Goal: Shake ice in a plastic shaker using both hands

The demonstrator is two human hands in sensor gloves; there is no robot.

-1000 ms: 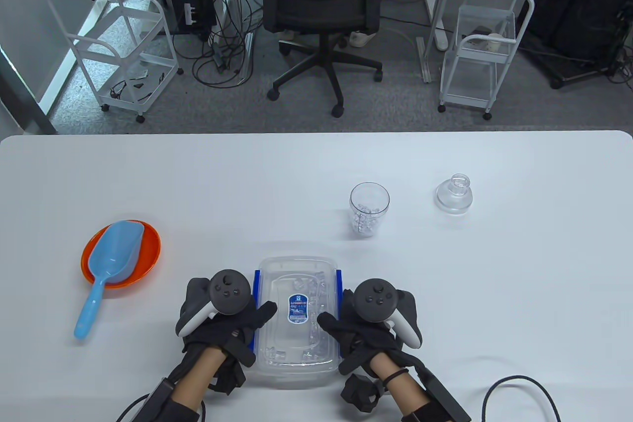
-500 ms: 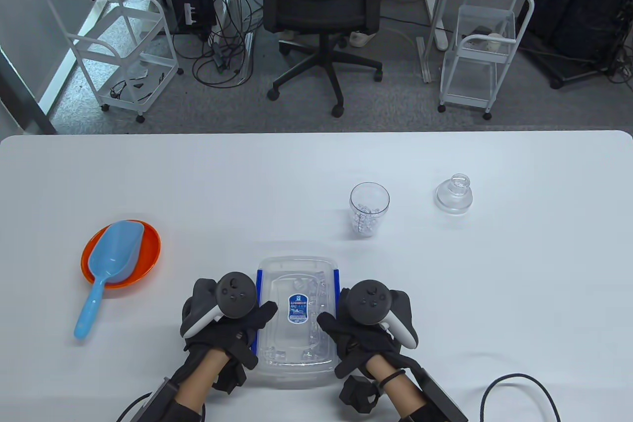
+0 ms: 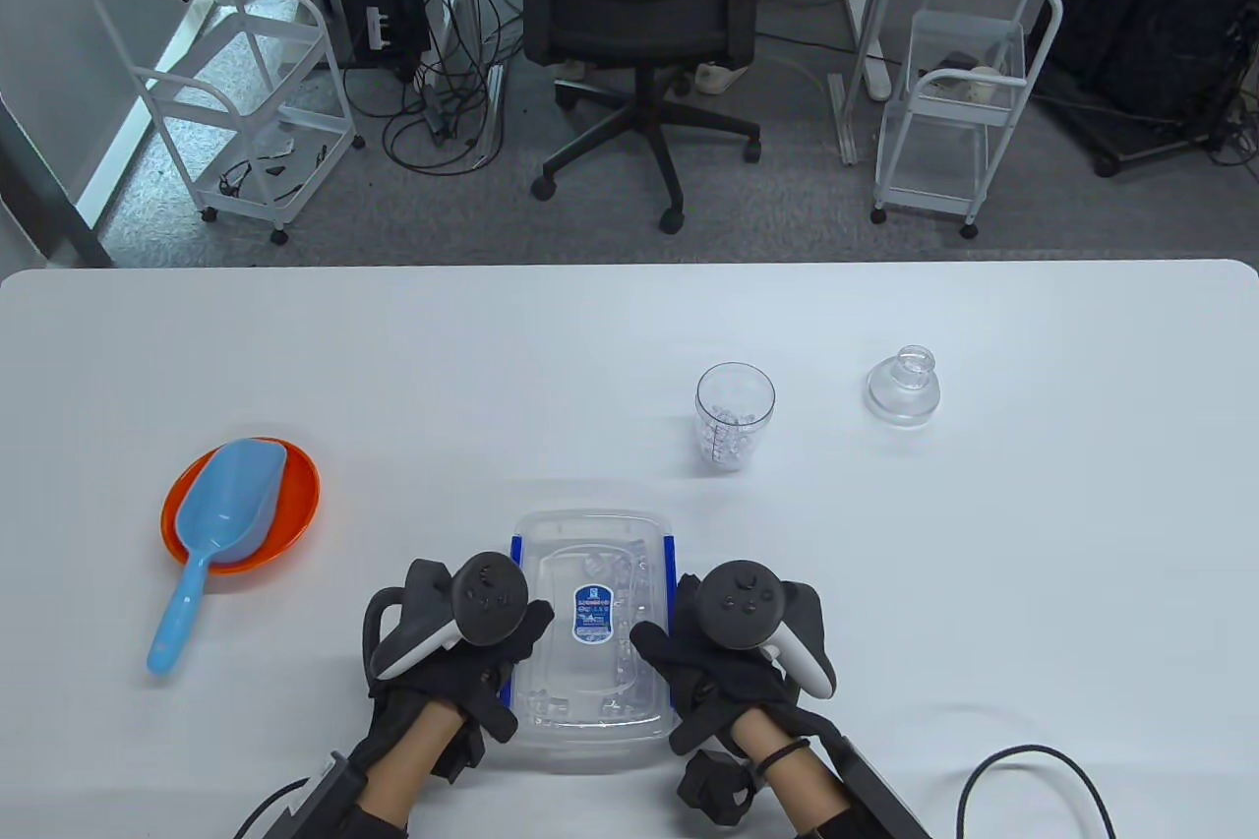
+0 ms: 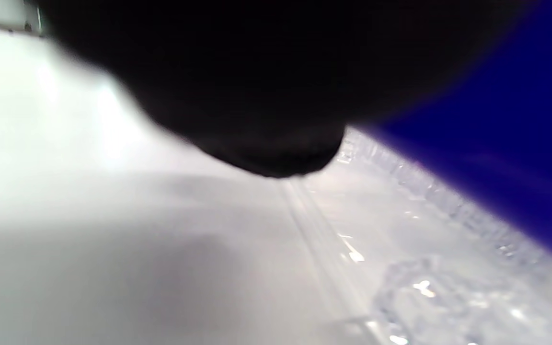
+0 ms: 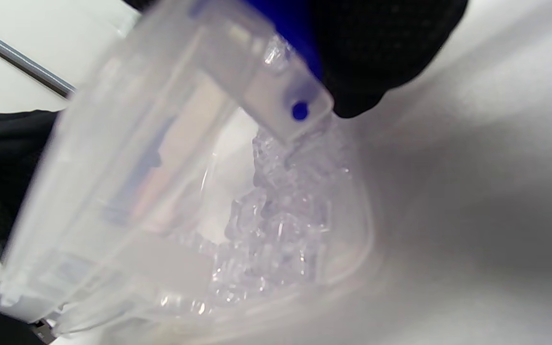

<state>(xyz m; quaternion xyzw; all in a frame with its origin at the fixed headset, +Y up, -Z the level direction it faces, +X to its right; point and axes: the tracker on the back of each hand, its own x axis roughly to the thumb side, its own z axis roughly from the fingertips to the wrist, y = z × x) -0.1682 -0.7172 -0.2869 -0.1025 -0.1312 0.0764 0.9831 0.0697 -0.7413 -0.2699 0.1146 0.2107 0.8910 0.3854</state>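
Note:
The clear shaker cup (image 3: 735, 414) with some ice in it stands open past the middle of the table. Its clear domed lid (image 3: 903, 385) sits to its right. Near the front edge lies a lidded clear ice container (image 3: 593, 672) with blue side clips. My left hand (image 3: 507, 662) grips its left side, thumb on the lid, and covers the left clip (image 4: 496, 158). My right hand (image 3: 679, 662) grips its right side at the right clip (image 5: 295, 28). Ice cubes (image 5: 276, 230) show through the container wall.
An orange bowl (image 3: 295, 509) with a blue scoop (image 3: 211, 524) in it sits at the left. A black cable (image 3: 1043, 780) loops at the front right. An office chair and white carts stand beyond the table's far edge.
Both hands moved inward against the container's sides, the left one more. The blue clips that flared outward now lie close against the container.

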